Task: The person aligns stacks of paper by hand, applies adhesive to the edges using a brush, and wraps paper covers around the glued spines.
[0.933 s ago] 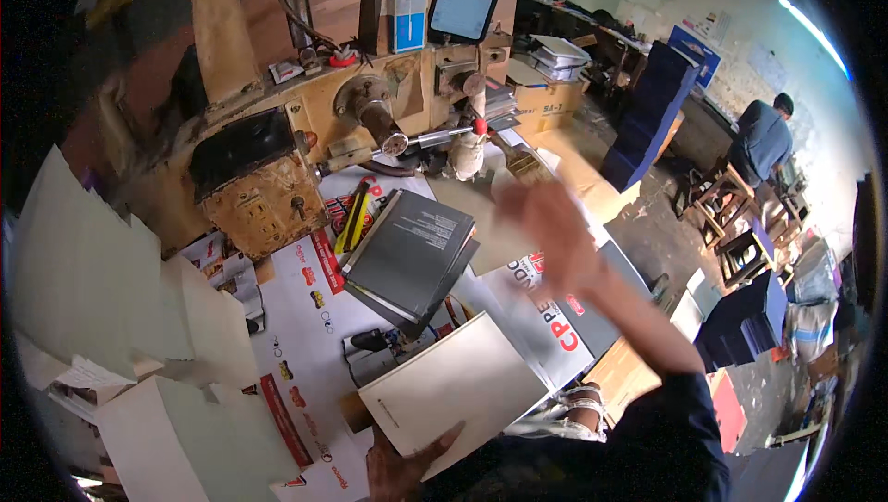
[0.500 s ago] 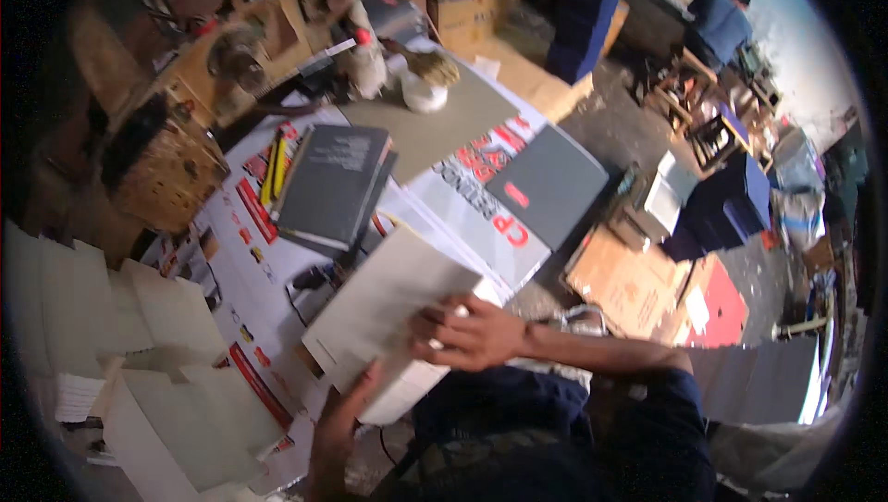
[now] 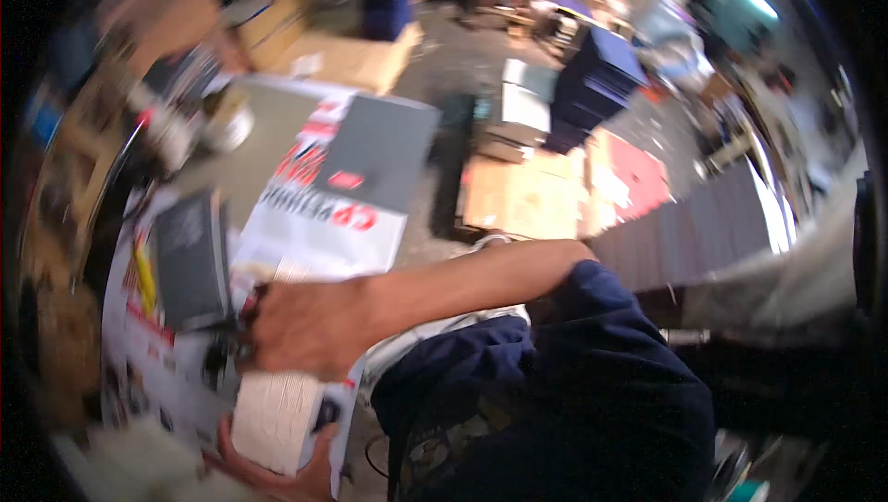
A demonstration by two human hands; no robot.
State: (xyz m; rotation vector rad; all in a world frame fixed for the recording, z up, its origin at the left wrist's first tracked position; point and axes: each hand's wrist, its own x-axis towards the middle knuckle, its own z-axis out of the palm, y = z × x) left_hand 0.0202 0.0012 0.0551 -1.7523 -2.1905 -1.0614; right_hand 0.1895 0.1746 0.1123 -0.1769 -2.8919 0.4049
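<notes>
A thick block of cream paper (image 3: 276,421) stands on the printed sheet in front of me, its ridged, lined edge turned up. My left hand (image 3: 282,476) is wrapped round its near end, thumb on one side and fingers on the other. Across the block's far part lies my right hand (image 3: 314,328), knuckles up; its fingers are smeared by motion, so their grip is unclear. Beyond the right hand's fingertips is a dark grey hardcover book (image 3: 191,257), with a yellow cutter-like tool (image 3: 145,278) beside it.
A grey cover board (image 3: 384,152) rests on the table's far right part. A white pot (image 3: 228,124) and a white bottle (image 3: 168,132) stand at the back left. Pale paper stacks (image 3: 139,456) sit at lower left. Dark blue stacks (image 3: 597,81) and cardboard (image 3: 523,192) lie on the floor.
The view has swung right. The paper block has been turned from its broad face to its ridged edge. My right hand has shifted to its far part; my left hand now grips its near end.
</notes>
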